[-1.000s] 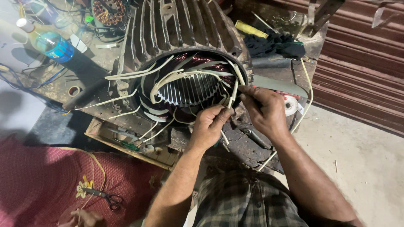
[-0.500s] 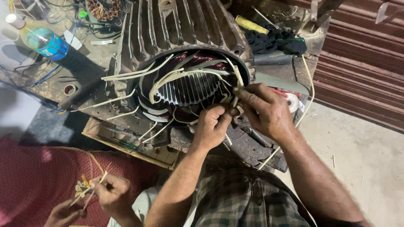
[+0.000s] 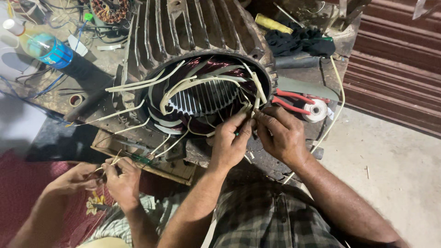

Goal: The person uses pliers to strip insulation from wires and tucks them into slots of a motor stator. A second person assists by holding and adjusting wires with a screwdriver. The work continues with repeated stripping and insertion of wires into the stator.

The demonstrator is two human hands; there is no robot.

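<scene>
A large ribbed grey motor housing (image 3: 193,27) lies on its side, its open end showing reddish copper windings (image 3: 202,66) and several cream sleeved leads (image 3: 138,82) sticking out. My left hand (image 3: 231,140) and my right hand (image 3: 279,133) meet at the lower right rim of the opening, fingers pinched together on a sleeved lead (image 3: 250,109) coming out of the winding. A small green bit shows between my left fingers. At lower left another person's two hands (image 3: 108,177) hold the end of a thin lead.
Red-handled pliers (image 3: 294,102) and a roll of white tape (image 3: 317,110) lie right of the housing. A blue-labelled plastic bottle (image 3: 43,48) and a small wound stator (image 3: 110,10) sit at upper left. A wooden pallet (image 3: 174,167) bears the motor; a shutter stands at right.
The view has shifted slightly. My hands stay at the rim, fingers drawn closer onto the lead. The other person's hands have come up from the bottom left toward the motor's leads.
</scene>
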